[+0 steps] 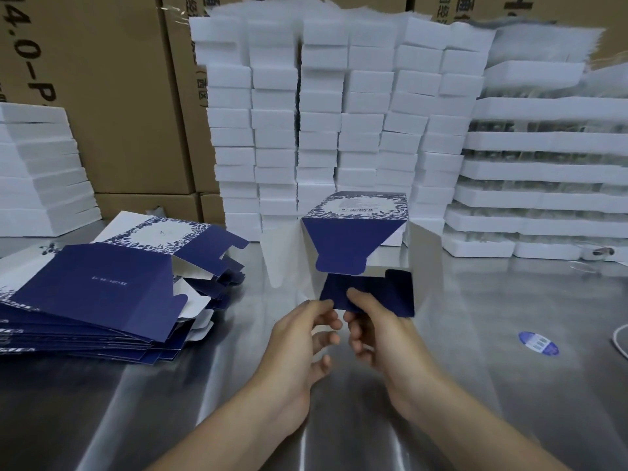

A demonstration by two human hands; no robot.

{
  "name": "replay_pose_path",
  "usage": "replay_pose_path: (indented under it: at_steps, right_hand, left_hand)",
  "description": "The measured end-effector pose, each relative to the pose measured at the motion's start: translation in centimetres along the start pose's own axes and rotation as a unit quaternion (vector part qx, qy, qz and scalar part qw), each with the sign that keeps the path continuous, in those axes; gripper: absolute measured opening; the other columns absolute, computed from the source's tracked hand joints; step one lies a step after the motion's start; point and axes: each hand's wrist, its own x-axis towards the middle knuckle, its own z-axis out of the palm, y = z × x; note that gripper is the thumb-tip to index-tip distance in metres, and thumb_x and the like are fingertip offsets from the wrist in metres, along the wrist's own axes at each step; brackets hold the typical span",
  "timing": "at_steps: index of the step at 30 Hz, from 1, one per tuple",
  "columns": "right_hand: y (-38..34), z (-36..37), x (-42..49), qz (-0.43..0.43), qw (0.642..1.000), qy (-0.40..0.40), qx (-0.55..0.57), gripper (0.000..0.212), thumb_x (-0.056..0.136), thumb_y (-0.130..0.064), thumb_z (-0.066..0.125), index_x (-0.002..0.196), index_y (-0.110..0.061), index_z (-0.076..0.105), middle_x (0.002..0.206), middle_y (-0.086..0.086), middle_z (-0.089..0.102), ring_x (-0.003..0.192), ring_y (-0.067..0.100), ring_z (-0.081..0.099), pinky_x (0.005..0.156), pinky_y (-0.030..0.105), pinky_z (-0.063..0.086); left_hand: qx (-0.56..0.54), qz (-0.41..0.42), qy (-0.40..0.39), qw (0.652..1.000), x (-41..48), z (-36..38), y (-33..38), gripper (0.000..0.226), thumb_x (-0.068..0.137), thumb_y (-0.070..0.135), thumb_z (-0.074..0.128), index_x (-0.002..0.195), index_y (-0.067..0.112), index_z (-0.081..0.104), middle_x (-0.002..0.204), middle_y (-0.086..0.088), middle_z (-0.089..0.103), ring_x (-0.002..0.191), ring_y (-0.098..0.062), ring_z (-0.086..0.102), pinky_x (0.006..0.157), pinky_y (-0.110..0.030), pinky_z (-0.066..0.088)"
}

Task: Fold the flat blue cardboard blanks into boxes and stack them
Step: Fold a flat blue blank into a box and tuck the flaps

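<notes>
Where the box sits: the half-folded box (355, 237) is at the middle of the steel table (475, 334), open end toward the person, its upper flap hanging down.
Left hand (299, 341): pinches the near edge of the lower flap (370, 294) between thumb and forefinger.
Right hand (380, 334): grips the same flap, thumb on top, fingers underneath.
Blanks (102, 294): flat blue pile on the table's left, well apart from the box.
Behind: white stacks (323, 130) just behind the box; brown cartons (102, 96) beyond.

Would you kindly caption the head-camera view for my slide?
Left hand and right hand pinch a flap of a half-folded blue cardboard box at a steel table beside flat blue blanks.
</notes>
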Motion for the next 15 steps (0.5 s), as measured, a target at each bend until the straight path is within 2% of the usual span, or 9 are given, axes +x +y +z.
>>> replay_pose_path:
  at_steps: [4,6,9,12,15]
  right_hand:
    - [0.38,0.47,-0.36,-0.013,0.999,-0.048,-0.02,0.027,0.09,-0.041,0.068,0.07,-0.023,0.072,0.069,0.004,0.054,0.058,0.011,0.05,0.058,0.027,0.04]
    - [0.35,0.62,-0.44,-0.031,0.999,-0.034,-0.015,0.027,0.092,-0.032,0.064,0.07,-0.021,0.073,0.069,0.005,0.053,0.057,0.012,0.047,0.055,0.026,0.039]
    - [0.03,0.52,-0.46,-0.03,0.999,0.0,0.017,0.027,0.092,-0.023,0.06,0.073,-0.007,0.071,0.065,0.003,0.052,0.054,0.011,0.042,0.056,0.025,0.038]
    - [-0.16,0.62,-0.65,-0.01,0.999,0.013,0.043,0.026,0.091,-0.02,0.064,0.067,-0.009,0.063,0.061,0.004,0.049,0.049,0.011,0.037,0.052,0.024,0.033]
    - [-0.11,0.9,-0.96,-0.02,0.999,-0.021,0.017,0.03,0.093,-0.024,0.063,0.066,-0.012,0.059,0.065,0.009,0.049,0.051,0.012,0.04,0.05,0.021,0.036]
  left_hand:
    - [-0.022,-0.004,-0.003,1.0,-0.1,0.19,0.04,0.02,0.095,0.024,0.064,0.078,0.017,0.072,0.08,-0.002,0.067,0.057,-0.01,0.059,0.048,-0.022,0.038]
    - [0.014,0.021,-0.005,1.0,-0.16,0.14,0.06,0.019,0.093,0.024,0.063,0.076,0.021,0.072,0.083,0.002,0.069,0.061,-0.008,0.057,0.052,-0.024,0.038]
    - [0.06,0.05,-0.017,0.997,-0.41,0.17,0.1,0.016,0.094,0.029,0.066,0.08,0.021,0.071,0.083,0.005,0.069,0.064,-0.009,0.054,0.056,-0.025,0.037]
    - [0.077,0.058,-0.037,0.995,-0.58,0.32,0.07,0.021,0.097,0.031,0.063,0.081,0.018,0.069,0.079,-0.002,0.062,0.067,-0.013,0.053,0.06,-0.029,0.035]
    - [0.114,0.076,-0.048,0.989,-0.57,0.43,-0.05,0.027,0.098,0.028,0.056,0.075,0.014,0.062,0.075,-0.01,0.059,0.073,-0.019,0.055,0.066,-0.035,0.039]
